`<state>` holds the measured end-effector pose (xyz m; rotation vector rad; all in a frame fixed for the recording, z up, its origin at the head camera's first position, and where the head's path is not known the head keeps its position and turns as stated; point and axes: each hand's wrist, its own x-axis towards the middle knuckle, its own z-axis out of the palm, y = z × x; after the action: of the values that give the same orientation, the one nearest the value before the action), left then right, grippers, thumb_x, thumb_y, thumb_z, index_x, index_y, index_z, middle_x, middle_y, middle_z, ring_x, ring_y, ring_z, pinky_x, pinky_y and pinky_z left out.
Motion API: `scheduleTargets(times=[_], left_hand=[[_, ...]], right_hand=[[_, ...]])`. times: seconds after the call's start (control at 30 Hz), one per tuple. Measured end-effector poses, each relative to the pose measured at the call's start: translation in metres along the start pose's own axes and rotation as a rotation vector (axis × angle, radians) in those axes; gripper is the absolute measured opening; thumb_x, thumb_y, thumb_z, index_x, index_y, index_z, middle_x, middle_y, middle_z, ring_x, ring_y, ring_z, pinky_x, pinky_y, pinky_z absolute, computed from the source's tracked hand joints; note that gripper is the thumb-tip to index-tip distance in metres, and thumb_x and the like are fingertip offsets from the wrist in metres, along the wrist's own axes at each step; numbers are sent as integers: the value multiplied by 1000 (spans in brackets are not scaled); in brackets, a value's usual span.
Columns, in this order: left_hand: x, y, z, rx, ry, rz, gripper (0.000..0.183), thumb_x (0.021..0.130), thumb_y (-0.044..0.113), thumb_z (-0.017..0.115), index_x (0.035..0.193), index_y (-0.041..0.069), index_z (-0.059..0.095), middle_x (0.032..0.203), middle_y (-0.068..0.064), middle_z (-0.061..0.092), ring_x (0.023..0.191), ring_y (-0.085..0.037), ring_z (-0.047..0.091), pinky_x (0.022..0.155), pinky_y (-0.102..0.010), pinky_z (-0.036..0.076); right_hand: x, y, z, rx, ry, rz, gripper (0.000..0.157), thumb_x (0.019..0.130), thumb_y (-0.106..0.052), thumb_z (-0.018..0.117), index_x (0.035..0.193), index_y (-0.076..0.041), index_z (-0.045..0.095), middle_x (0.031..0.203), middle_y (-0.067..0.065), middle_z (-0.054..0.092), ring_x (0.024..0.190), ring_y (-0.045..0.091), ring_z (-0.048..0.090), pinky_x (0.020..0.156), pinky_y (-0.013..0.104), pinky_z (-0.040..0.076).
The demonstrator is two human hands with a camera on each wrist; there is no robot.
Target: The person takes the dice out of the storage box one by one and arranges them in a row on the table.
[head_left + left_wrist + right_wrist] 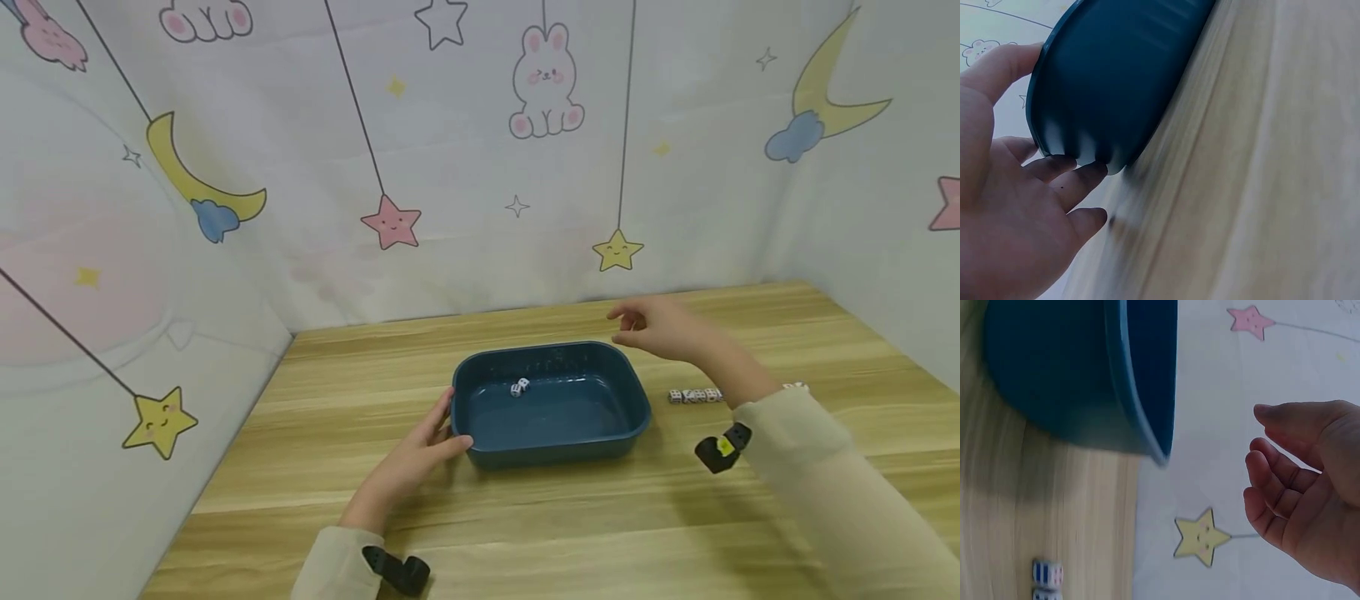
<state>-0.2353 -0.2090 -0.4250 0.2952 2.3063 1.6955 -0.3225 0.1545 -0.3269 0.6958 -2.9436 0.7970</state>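
A dark blue rectangular plastic basin (551, 454) stands on the table. Two white dice (516, 390) lie inside it, towards the back left. My left hand (420, 454) holds the basin's left end, thumb at the rim and fingertips against the outer wall (1110, 94). Above the basin's back right corner hovers my right hand (656, 327), its fingers loosely bent with nothing between them; the right wrist view shows this hand (1310, 487) apart from the basin. To the right, a row of white dice (693, 396) runs along the table, partly hidden behind my right forearm.
The wood-grain table (525, 525) ends at the back against a white curtain (480, 167) printed with stars, moons and rabbits. Curtain also hangs along the left and right sides. Each sleeve carries a small black wrist camera (397, 571).
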Motion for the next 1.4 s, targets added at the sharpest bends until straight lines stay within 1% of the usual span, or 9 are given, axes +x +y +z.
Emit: scheduleTargets(times=[0.17, 0.27, 0.4, 0.53, 0.63, 0.97, 1.17, 1.3, 1.4], left_hand=[[0, 1, 0, 5, -2, 3, 81, 95, 22, 62, 156, 24, 9, 162, -6, 12, 143, -32, 27, 115, -52, 22], [0, 1, 0, 2, -10, 5, 82, 95, 22, 62, 156, 24, 9, 162, -6, 11, 143, -31, 27, 115, -52, 22], [0, 0, 0, -1, -7, 2, 82, 94, 23, 63, 156, 24, 10, 162, -6, 12, 143, -31, 28, 115, -52, 22], [0, -1, 0, 0, 1, 1, 83, 93, 25, 64, 156, 23, 11, 161, -7, 14, 142, -32, 29, 115, -52, 22], [0, -1, 1, -2, -5, 2, 83, 93, 25, 65, 156, 23, 11, 161, -8, 14, 142, -32, 30, 114, -52, 22], [0, 0, 0, -10, -16, 1, 82, 94, 23, 63, 157, 23, 9, 162, -8, 13, 142, -32, 29, 114, -52, 23], [-1, 1, 0, -9, -22, 2, 83, 94, 24, 63, 157, 23, 8, 162, -8, 12, 143, -32, 28, 115, -52, 22], [-2, 1, 0, -5, -14, 2, 83, 94, 25, 63, 156, 24, 9, 162, -7, 13, 143, -31, 28, 115, -52, 22], [-2, 1, 0, -4, -5, 0, 83, 94, 26, 64, 156, 25, 9, 161, -7, 14, 143, -31, 28, 115, -52, 22]], right_hand=[[11, -17, 16, 16, -18, -54, 35, 91, -16, 65, 122, 2, 62, 91, 7, 66, 79, 19, 59, 72, 37, 51], [18, -25, 27, 23, -30, -71, 35, 92, -16, 65, 122, 1, 62, 91, 7, 66, 80, 19, 59, 74, 37, 52], [27, -36, 44, 66, -56, -88, 35, 92, -15, 65, 123, 0, 62, 93, 7, 65, 82, 19, 58, 77, 38, 51], [36, -45, 59, 107, -77, -108, 35, 92, -13, 65, 123, 2, 62, 90, 7, 65, 78, 17, 58, 75, 36, 50], [39, -50, 68, 122, -99, -103, 34, 92, -12, 65, 123, 2, 62, 87, 6, 64, 73, 17, 56, 71, 34, 50], [51, -56, 99, 150, -167, -78, 31, 90, -11, 66, 119, 0, 64, 83, 5, 65, 71, 14, 57, 67, 30, 48], [55, -59, 113, 132, -216, -24, 33, 90, -13, 66, 121, 0, 63, 88, 5, 66, 76, 15, 60, 71, 32, 50], [57, -58, 120, 120, -220, 16, 34, 91, -14, 66, 123, -1, 62, 94, 7, 66, 82, 17, 61, 74, 33, 51], [58, -57, 123, 114, -224, 40, 36, 91, -14, 65, 125, -1, 61, 94, 7, 65, 81, 16, 60, 73, 32, 51]])
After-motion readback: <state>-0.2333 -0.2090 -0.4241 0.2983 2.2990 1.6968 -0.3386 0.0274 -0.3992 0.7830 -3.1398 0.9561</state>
